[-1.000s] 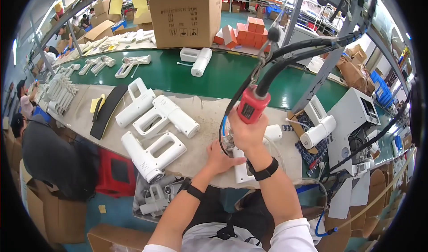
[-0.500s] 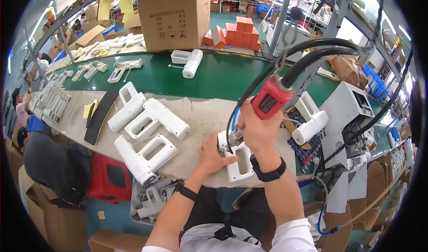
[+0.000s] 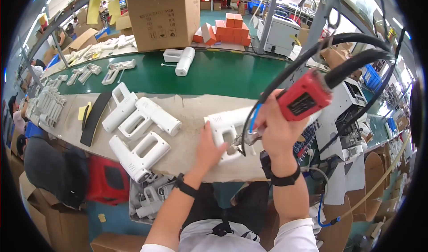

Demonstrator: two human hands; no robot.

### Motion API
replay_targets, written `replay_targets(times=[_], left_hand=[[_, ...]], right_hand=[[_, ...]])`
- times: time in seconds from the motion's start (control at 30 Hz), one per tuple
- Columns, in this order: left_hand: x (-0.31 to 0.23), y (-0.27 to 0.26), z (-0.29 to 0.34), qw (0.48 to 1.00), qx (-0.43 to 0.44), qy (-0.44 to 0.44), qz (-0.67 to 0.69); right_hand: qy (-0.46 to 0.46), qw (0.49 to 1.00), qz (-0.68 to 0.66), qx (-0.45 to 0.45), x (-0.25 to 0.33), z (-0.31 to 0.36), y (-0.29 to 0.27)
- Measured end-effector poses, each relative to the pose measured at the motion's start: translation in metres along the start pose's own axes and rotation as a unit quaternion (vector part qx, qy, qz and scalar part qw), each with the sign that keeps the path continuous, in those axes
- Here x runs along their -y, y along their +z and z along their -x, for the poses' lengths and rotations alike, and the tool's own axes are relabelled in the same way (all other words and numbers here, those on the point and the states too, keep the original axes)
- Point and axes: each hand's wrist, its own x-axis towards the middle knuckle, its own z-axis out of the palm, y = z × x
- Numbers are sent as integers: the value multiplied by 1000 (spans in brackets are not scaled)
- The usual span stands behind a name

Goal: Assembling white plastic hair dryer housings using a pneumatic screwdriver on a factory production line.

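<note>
My right hand (image 3: 281,131) is closed around a red power screwdriver (image 3: 305,99), tilted, with thick black hoses at its top. Its metal nose (image 3: 253,138) points down over a white gun-shaped housing (image 3: 229,118) lying on the bench; whether the tip touches it I cannot tell. Around the left side of that housing's handle curls my left hand (image 3: 208,147), thumb on one side and fingers on the other. Part of the housing is hidden behind the screwdriver and my right hand. To the left lie several similar white housings (image 3: 139,156).
A green conveyor belt (image 3: 218,71) runs beyond the bench, carrying more white housings (image 3: 183,61). Behind it stand a cardboard carton (image 3: 162,18) and orange boxes (image 3: 232,29). A black strip (image 3: 96,118) lies at left. A grey machine (image 3: 341,114) stands at right, and black hoses (image 3: 352,40) hang overhead.
My right hand and the screwdriver have moved right and tilted over. The white housing has turned, its barrel now stretching to the right. My left hand has stayed near the housing; the view has shifted slightly.
</note>
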Motion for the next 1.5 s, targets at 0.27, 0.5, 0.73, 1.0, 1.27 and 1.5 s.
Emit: replay_targets(times=[0.27,0.5,0.73,1.0,1.27,1.5], left_hand=[[7,-1,-13,999,11,-52,-4],[-5,-5,-9,999,0,-46,-28],[4,-1,-10,999,-8,4,-40],[-8,-9,-4,1000,-29,-9,-7],[-37,-19,7,977,56,202,-34],[-33,-14,7,965,34,253,-58]], right_hand=[[18,1000,11,-4,-25,7,-23],[47,998,46,-1,-74,19,-15],[87,996,-11,-4,-80,28,-5],[78,996,-48,-5,-24,2,0],[56,997,-52,3,-13,4,-6],[36,997,-55,27,4,3,-10]])
